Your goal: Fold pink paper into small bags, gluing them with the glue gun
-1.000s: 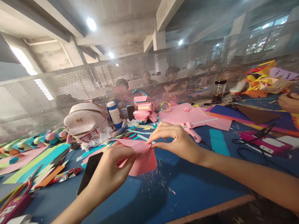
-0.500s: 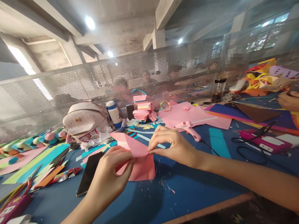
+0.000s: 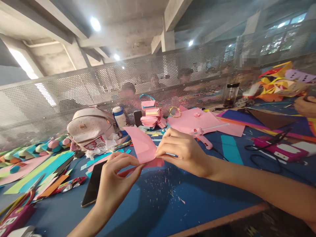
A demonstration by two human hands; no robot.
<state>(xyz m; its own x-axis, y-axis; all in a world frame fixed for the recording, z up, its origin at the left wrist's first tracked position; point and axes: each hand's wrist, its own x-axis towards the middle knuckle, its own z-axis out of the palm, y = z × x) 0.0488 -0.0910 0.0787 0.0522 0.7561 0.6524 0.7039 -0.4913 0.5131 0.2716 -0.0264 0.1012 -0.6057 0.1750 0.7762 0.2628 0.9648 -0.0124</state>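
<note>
A folded sheet of pink paper is held above the blue table between both hands. My left hand pinches its lower left edge with thumb and fingertips. My right hand pinches its right side, fingers closed together. One flap of the paper stands up, and the rest lies nearly flat below it. Small paper scraps are scattered on the table under the hands.
A black phone lies left of my left hand. A pink glue gun, pink sheets, a white backpack, a bottle, coloured paper strips and scissors surround the work. Another person's hand is at far right. A mesh fence runs behind.
The paper's flap has been lifted and now stands upright, while the lower part has flattened. Both hands keep their pinch and have shifted only slightly.
</note>
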